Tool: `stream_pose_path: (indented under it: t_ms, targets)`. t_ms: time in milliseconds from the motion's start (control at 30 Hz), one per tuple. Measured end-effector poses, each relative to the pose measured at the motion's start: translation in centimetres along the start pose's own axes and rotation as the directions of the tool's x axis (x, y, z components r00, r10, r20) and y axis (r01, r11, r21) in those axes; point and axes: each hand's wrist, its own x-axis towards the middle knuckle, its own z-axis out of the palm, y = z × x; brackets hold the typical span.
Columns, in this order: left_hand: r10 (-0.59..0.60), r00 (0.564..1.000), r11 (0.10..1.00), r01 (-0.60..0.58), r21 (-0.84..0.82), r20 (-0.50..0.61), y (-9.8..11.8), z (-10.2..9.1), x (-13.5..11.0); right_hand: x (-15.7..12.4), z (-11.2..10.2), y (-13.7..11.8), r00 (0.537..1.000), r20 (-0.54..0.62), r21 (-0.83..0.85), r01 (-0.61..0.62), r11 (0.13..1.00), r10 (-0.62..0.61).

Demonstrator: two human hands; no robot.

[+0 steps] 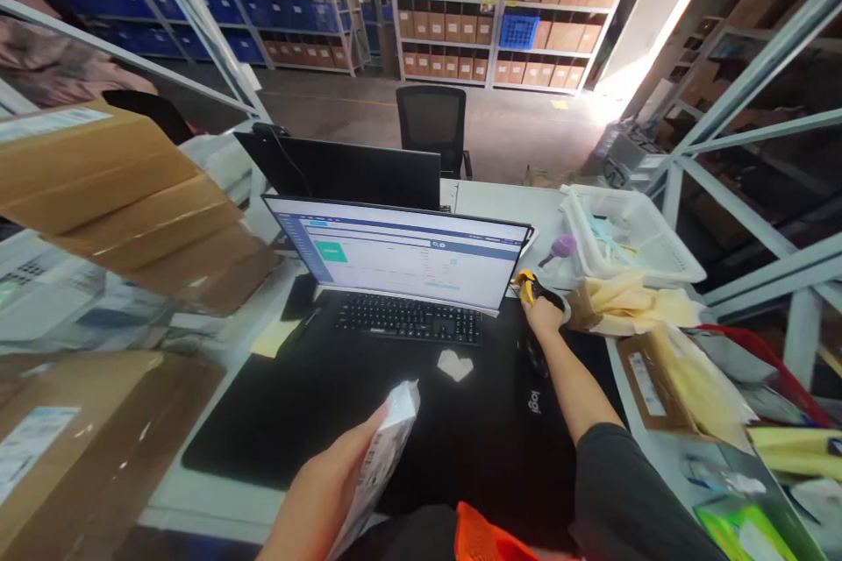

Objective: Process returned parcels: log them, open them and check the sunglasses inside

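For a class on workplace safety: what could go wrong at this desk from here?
The right hand grips the yellow-and-black device close to the edge of the lit monitor, so the two might knock together. The left hand holds the packet tilted, so its print could be hard to read.

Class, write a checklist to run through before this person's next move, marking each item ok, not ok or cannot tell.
1. Packet held in the left hand: ok.
2. Yellow-and-black device held in the right hand: ok.
3. Front monitor lit: ok.
4. Packet's printing readable: cannot tell, too small and blurred.
5. Black mat free of scraps: not ok, a white scrap lies below the keyboard.
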Motion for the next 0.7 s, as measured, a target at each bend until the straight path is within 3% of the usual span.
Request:
stream_pose_path:
  t_ms: [167, 300, 400, 500, 567, 633, 700]
  targets:
    - [-0.028, 1.0, 0.999, 0.028, -0.037, -0.004, 0.8, -0.2, 0.4, 2.3, 1.5, -0.1, 1.0, 0.028, 0.028, -0.009, 1.0, 0.008]
    - [-0.133, 0.984, 0.983, 0.146, -0.111, 0.117, 2.2, 0.0, 1.4, 2.5, 0.9, 0.3, 1.0, 0.028, 0.074, 0.0, 0.997, -0.002]
    - [-0.146, 0.971, 0.965, 0.182, -0.189, 0.189, 3.2, 0.1, 2.3, 0.3, -1.0, 1.4, 0.998, -0.009, 0.175, 0.068, 0.982, -0.067]
    - [-0.116, 0.964, 0.958, 0.173, -0.23, 0.238, 4.0, 0.3, 3.1, -5.1, -3.6, 2.5, 0.967, -0.033, 0.339, 0.25, 0.907, -0.254]
    - [-0.081, 0.959, 0.963, 0.145, -0.227, 0.27, 4.5, 0.4, 3.4, -10.0, -5.4, 2.6, 0.889, -0.045, 0.486, 0.417, 0.768, -0.455]
    - [-0.038, 0.953, 0.969, 0.109, -0.223, 0.299, 5.0, 0.5, 3.7, -15.0, -6.7, 1.9, 0.663, -0.11, 0.684, 0.591, 0.427, -0.741]
    - [0.005, 0.945, 0.969, 0.076, -0.236, 0.327, 5.4, 0.5, 3.9, -19.5, -7.5, 0.8, 0.432, -0.166, 0.731, 0.658, 0.184, -0.886]
